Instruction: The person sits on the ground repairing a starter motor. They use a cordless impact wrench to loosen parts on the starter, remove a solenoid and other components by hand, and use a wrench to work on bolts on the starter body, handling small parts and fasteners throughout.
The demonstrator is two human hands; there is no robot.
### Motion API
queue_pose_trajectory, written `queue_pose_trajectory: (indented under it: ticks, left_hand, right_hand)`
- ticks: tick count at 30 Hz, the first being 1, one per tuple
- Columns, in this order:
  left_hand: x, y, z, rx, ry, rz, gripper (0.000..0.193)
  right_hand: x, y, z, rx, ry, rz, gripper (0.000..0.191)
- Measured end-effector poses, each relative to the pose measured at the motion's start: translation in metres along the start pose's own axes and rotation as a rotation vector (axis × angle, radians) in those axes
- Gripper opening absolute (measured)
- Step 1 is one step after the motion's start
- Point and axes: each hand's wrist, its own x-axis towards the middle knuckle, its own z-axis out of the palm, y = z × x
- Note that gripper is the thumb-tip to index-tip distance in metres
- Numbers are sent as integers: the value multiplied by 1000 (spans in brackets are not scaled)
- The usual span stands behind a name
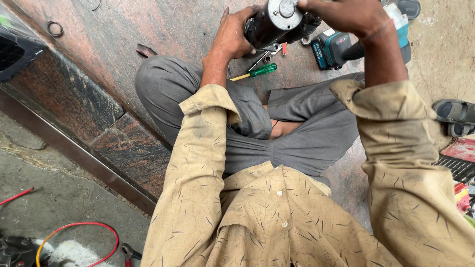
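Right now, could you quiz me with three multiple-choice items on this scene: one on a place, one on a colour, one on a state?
1. Where does the screwdriver lie?
A. On the stone floor beside the person's knee
B. In the shirt pocket
C. On the sandal

2. What colour is the screwdriver's handle?
A. Red
B. Green
C. Black

3. How is the cylindrical motor part held?
A. Lying loose on the floor
B. In one hand only
C. Gripped by both hands

Answers:
1 A, it rests on the stone floor next to the grey trouser knee.
2 B, the handle is green, the shaft end yellow.
3 C, the left hand wraps its side and the right hand covers its top.
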Motion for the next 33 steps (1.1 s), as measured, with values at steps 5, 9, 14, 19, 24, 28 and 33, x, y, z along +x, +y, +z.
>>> queue_pose_trajectory:
  ticks: [5, 9, 14, 19, 24, 28, 33]
  left_hand:
    - [1, 27, -11, -88, -5, 11, 106]
    - [1, 57, -24, -425, 31, 201, 103]
    - [3, 77, -34, -451, 88, 307, 94]
    - [4, 83, -34, -577, 51, 259, 80]
    - [12, 82, -41, -624, -50, 192, 70]
    - [29, 78, -50, -585, -174, 132, 52]
    - [56, 77, -52, -454, -343, -161, 56]
  right_hand:
    - [-29, 1, 6, 331, 179, 37, 20]
    - [-35, -10, 12, 382, 251, -56, 26]
    - [-35, -36, 19, 315, 400, 25, 20]
    - [-42, -73, 34, -33, 562, -14, 16]
    - [-45, -93, 50, -165, 685, -58, 16]
    - [-40, -94, 55, -219, 691, -60, 15]
    - [-36, -96, 60, -261, 700, -80, 15]
